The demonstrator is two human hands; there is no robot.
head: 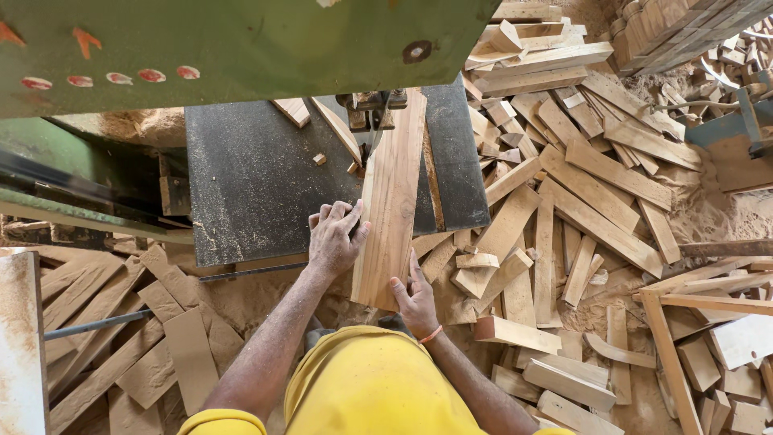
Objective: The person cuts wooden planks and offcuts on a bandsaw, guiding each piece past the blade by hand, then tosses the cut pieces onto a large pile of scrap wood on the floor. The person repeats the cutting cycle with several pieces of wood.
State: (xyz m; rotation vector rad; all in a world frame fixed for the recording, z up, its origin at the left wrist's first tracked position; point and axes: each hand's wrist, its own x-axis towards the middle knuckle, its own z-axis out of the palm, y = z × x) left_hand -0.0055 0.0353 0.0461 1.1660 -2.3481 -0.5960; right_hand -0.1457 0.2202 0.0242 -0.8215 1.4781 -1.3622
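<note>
Far left: offcut slabs [121, 322] lie flat on the sawdust floor, dusted over, untouched by you. Above them the green machine housing [241, 40] fills the top of the view.

Centre-left: the dark saw table [250, 185], speckled with sawdust. A few small wood scraps [320, 159] sit on it near the blade guide [372, 103].

Your left hand [336, 238] lies palm down on the left edge of the plank [392, 193], fingers spread and curled over the edge, pressing it against the table. It is not closed around the board; it bears on it from the side and top.

The plank lies lengthwise on the table, far end at the blade guide, near end overhanging the table's front edge toward your body. A thin strip [432, 181] runs along its right side, apparently separated from it. Judged from this, the cut seems to have run part of the length; whether the blade is still in the wood cannot be told, since the guide hides the contact point.

Your right hand [417, 302] holds the near end of the plank, thumb on the face, fingers beneath and hidden, so the grip is only partly visible.

Right: a large heap of cut boards [588, 185] covers the floor. Stacked blocks [684, 24] stand at upper right.
</note>
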